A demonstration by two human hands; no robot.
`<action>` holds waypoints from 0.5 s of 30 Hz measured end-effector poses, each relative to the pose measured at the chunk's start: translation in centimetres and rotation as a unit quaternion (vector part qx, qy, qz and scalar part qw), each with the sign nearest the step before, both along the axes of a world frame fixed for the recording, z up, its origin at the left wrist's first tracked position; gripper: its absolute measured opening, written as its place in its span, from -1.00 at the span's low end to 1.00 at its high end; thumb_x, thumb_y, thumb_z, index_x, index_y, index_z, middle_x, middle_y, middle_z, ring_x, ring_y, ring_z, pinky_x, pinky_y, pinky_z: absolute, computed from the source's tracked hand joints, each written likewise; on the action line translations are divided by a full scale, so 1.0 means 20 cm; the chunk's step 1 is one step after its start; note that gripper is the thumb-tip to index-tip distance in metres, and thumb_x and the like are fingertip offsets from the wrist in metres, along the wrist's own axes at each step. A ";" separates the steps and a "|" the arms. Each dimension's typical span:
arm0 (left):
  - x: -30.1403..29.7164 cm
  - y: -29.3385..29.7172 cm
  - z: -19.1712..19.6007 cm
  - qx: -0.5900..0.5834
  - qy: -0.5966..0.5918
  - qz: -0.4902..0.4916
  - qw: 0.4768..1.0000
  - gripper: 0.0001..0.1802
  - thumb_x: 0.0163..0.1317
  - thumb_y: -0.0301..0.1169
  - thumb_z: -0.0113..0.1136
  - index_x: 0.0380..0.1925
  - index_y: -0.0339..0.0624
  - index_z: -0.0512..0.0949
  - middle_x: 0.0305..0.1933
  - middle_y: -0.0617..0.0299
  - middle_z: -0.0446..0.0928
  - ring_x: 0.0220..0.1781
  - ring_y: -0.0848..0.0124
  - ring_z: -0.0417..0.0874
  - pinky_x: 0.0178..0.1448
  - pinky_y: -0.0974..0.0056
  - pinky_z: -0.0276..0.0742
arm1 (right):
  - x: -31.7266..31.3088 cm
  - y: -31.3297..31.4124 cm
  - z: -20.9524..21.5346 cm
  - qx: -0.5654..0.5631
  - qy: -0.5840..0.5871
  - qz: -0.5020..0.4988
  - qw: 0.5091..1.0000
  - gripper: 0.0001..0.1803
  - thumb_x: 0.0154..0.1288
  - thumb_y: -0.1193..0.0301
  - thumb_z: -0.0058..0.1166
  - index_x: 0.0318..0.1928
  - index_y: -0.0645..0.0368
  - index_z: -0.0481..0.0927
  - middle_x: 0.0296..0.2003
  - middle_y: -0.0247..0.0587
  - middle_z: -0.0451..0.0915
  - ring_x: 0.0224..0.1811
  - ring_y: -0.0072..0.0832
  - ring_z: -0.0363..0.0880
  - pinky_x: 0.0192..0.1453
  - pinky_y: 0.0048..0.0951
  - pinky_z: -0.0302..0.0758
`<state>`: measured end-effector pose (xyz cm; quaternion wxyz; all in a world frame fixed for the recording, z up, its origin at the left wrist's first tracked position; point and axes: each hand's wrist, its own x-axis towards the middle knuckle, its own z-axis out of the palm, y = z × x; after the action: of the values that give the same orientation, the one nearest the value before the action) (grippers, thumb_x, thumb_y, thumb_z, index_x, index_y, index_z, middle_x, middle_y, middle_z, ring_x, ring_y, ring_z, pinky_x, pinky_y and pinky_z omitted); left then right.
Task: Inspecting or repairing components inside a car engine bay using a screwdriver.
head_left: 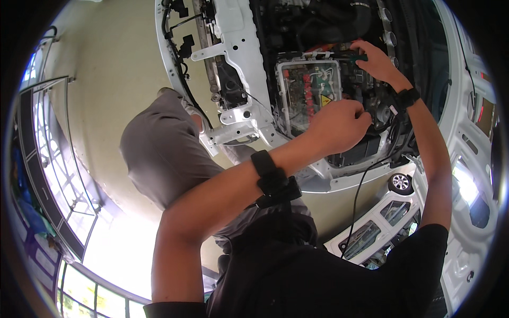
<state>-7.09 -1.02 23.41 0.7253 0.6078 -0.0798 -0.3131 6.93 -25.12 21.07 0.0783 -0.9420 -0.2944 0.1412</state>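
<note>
Head view: a person leans over the open front of a white car (pixel 245 79). Inside it sits a box with a clear lid (pixel 297 98) and a pale rim. The box is longer than it is wide. Its long side runs up and down the view, with the low end leaning a bit to the right. Red and green parts show through the lid, and a yellow sign (pixel 325 99) is on it.

The left hand (pixel 342 126) is over the lower right part of the box and points to the right. Its fingers are curled in. Their tips are hidden, so I cannot tell if they hold anything.

The right hand (pixel 377 64) is past the box's top right corner and points up and left. Its thumb and first finger are a little apart, by the right end of a dark strip (pixel 297 55). I cannot tell if they pinch it. That strip lies left to right, just above the box.
</note>
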 end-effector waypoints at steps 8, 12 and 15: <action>0.01 -0.01 0.05 -0.003 -0.008 -0.003 1.000 -0.65 0.22 -0.22 0.02 -0.49 -0.32 0.56 -0.53 -0.01 0.53 -0.44 0.12 0.58 -0.28 0.13 0.43 | 0.04 -0.10 0.01 -0.176 0.120 -0.255 0.943 -0.63 0.29 0.16 0.00 -0.24 0.24 0.63 -0.57 -0.02 0.58 -0.60 -0.17 0.59 -0.36 -0.24 0.52; 0.00 -0.03 0.02 -0.004 -0.034 0.020 0.999 -0.65 0.22 -0.22 0.02 -0.49 -0.32 0.55 -0.53 -0.03 0.53 -0.44 0.05 0.57 -0.26 0.11 0.43 | 0.05 -0.16 -0.02 -0.118 0.083 -0.165 0.976 -0.69 0.25 0.20 0.05 -0.18 0.18 0.62 -0.47 0.00 0.61 -0.41 -0.12 0.62 -0.22 -0.25 0.52; 0.00 0.00 0.01 -0.003 -0.018 0.014 1.000 -0.65 0.22 -0.22 0.03 -0.50 -0.33 0.54 -0.54 -0.03 0.52 -0.43 0.04 0.56 -0.26 0.11 0.42 | 0.03 -0.13 0.00 -0.116 0.067 -0.101 0.986 -0.70 0.20 0.23 0.10 -0.12 0.12 0.60 -0.34 -0.01 0.63 -0.24 -0.07 0.59 -0.09 -0.21 0.50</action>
<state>-7.11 -1.02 23.70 0.7299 0.6121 -0.0853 -0.2920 7.50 -27.82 20.97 0.0023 -0.9580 -0.1732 0.2287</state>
